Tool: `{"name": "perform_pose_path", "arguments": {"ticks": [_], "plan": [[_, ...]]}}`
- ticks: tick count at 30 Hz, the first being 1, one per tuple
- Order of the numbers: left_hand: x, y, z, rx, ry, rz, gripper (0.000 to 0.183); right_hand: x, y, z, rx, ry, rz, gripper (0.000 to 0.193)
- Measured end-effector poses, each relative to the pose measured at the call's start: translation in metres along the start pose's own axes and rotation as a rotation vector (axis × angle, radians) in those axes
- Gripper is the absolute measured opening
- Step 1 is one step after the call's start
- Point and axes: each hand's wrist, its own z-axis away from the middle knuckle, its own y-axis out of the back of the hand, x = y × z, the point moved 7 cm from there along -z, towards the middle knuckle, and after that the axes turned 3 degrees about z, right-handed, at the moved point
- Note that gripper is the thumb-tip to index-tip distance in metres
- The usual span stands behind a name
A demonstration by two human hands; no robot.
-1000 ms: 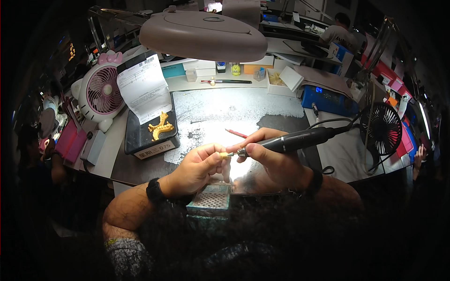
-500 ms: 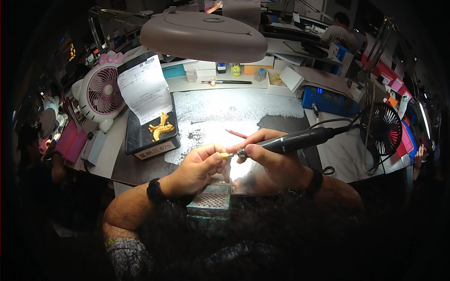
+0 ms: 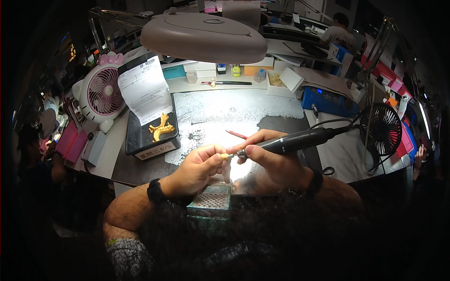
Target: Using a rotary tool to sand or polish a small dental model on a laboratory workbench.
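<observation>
A tiny yellow-gold piece [image 3: 225, 155] sits pinched between the fingertips of the left hand [image 3: 199, 167], at the centre of the worn grey metal bench top [image 3: 243, 110]. At its 3 o'clock, the tip of a black corded rotary handpiece [image 3: 293, 140] meets it, gripped pen-style by the right hand [image 3: 272, 159]. This looks like grinding or polishing in progress; the next touch seems to call for steady pressure. At 10 o'clock, a gold branched casting [image 3: 161, 127] lies in a black tray [image 3: 140, 138].
</observation>
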Motion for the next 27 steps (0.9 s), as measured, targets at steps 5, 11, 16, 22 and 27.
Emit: {"name": "perform_pose_path", "arguments": {"ticks": [5,11,16,22,27], "plan": [[0.0004,0.0008,-0.0006,-0.074,-0.022,0.005,0.028,-0.0034,-0.0022,0.0006,-0.028,-0.004,0.086,0.013],[0.0010,0.0002,-0.0003,-0.056,-0.024,-0.008,0.027,-0.0041,-0.0021,0.0014,-0.026,-0.007,0.111,0.013],[0.0012,-0.0008,-0.0001,-0.063,-0.018,-0.008,0.027,-0.0046,-0.0025,0.0016,-0.020,-0.001,0.110,0.012],[0.0008,-0.0012,-0.0001,-0.069,-0.023,-0.002,0.027,-0.0043,-0.0021,0.0009,-0.016,0.008,0.125,0.011],[0.0012,-0.0012,-0.0004,-0.067,-0.031,-0.031,0.026,-0.0038,0.0002,0.0017,0.010,-0.009,0.102,0.011]]}}
